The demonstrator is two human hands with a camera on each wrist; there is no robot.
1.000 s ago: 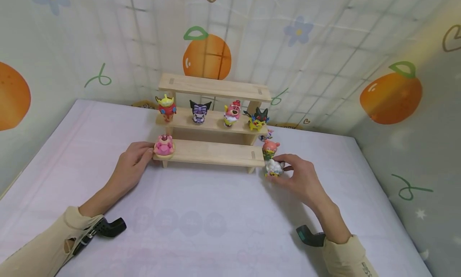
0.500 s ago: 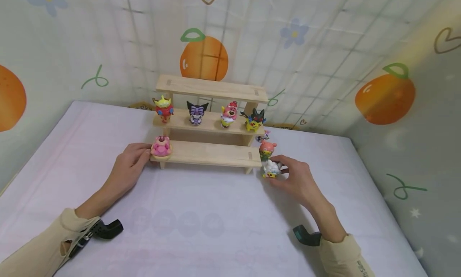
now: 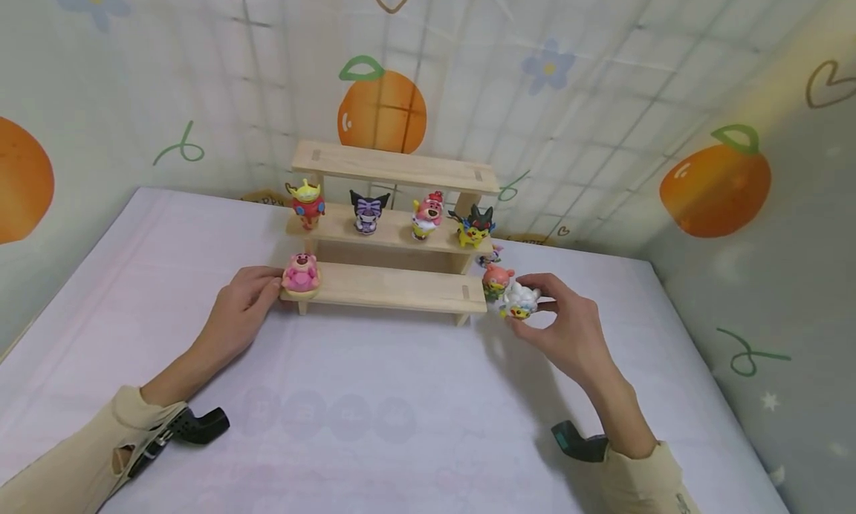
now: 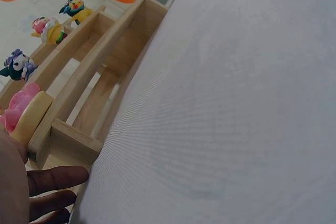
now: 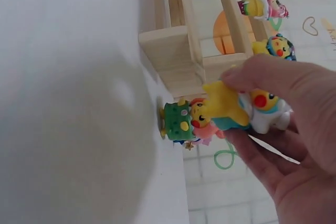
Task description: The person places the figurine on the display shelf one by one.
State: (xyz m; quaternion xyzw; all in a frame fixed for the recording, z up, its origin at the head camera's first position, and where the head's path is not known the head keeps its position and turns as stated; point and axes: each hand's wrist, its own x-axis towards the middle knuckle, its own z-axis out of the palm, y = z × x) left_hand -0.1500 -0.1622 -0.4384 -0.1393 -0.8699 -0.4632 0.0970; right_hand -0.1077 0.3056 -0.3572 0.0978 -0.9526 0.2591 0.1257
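My left hand (image 3: 242,307) rests at the left end of the lowest shelf, beside a pink bear figurine (image 3: 302,273) seated there. In the left wrist view, several fingers (image 4: 58,180) extend loosely by the shelf's end. My right hand (image 3: 567,327) pinches a yellow figurine in a fluffy white costume (image 3: 520,300) between thumb and fingers, raised above the table right of the shelf. Close beside it on the table stands a figurine with a pink hood and green body (image 5: 177,121), with another small figurine (image 3: 491,255) behind it.
A three-tier wooden display shelf (image 3: 401,287) stands at the table's back. Its middle tier carries a red-and-yellow figurine (image 3: 307,204), a purple-black one (image 3: 368,212), a pink bear in a red hat (image 3: 428,215) and a yellow one with a black hood (image 3: 474,226). A printed curtain (image 3: 267,76) hangs behind.
My right hand has lifted the white-costumed figurine slightly up and to the right, away from the shelf's right end. My left hand stays at the lowest shelf.
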